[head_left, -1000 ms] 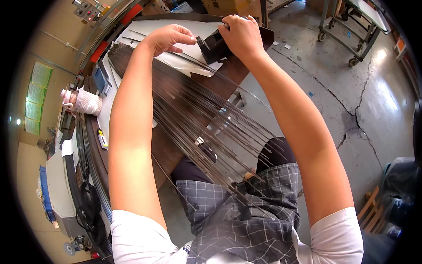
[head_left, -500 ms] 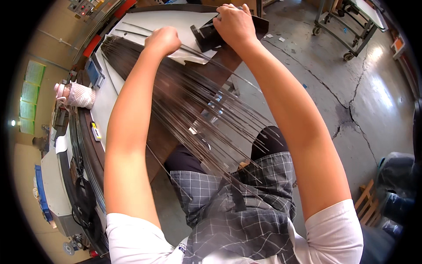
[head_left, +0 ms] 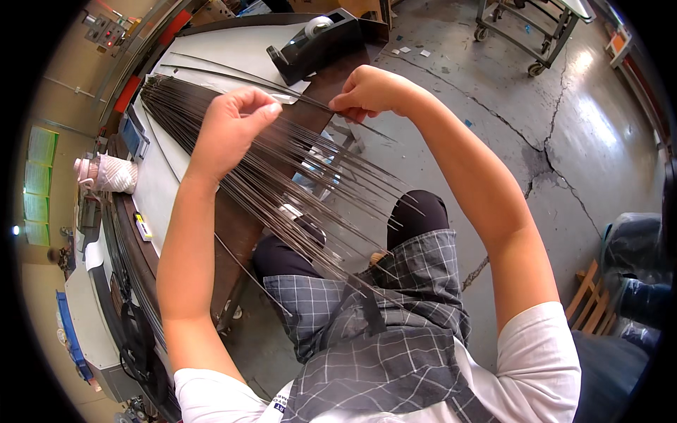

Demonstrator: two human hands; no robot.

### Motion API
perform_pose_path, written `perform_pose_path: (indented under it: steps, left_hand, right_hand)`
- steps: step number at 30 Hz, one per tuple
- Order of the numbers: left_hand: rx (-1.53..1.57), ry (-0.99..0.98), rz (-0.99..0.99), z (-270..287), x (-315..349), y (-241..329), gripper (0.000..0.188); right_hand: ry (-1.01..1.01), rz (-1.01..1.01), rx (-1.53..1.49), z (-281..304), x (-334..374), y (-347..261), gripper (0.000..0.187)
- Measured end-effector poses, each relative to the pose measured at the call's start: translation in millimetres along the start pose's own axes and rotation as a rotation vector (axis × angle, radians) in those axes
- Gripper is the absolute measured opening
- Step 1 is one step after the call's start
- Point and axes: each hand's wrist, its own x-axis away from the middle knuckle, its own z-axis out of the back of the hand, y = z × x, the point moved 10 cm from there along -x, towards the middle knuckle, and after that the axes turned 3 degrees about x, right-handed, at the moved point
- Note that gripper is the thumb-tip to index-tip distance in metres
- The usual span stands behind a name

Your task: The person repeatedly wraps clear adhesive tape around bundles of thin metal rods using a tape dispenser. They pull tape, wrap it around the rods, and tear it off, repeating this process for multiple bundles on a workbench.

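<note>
A fanned bundle of thin dark metal rods lies across the table's corner, its free ends reaching over my lap. Above the bundle is my left hand, thumb and fingers pinched together; what sits between them is too small to make out. Past the table's right edge, my right hand pinches a thin dark rod that runs back to the left over the white sheet. A black tape dispenser with a roll of clear tape stands beyond both hands, untouched.
A yellow-and-white marker-like item and a pink-and-white wrapped cup are at the left. A wheeled cart stands far right on the cracked floor. A wooden pallet and dark plastic-wrapped items are at lower right.
My right hand has left the tape dispenser and come nearer, now at a thin rod. My left hand has moved nearer and slightly left, its thumb now showing. The view has shifted a little.
</note>
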Motion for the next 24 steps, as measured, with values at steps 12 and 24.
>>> perform_pose_path:
  steps: [12,24]
  left_hand:
    - [0.143,-0.133,0.072,-37.8,13.6,-7.8,0.011]
    - [0.149,-0.141,0.06,-37.1,15.3,-10.3,0.011]
  right_hand:
    - [0.031,0.068,0.096,18.3,10.8,-0.8,0.021]
    - [0.03,0.141,0.361,6.2,2.7,-24.3,0.02]
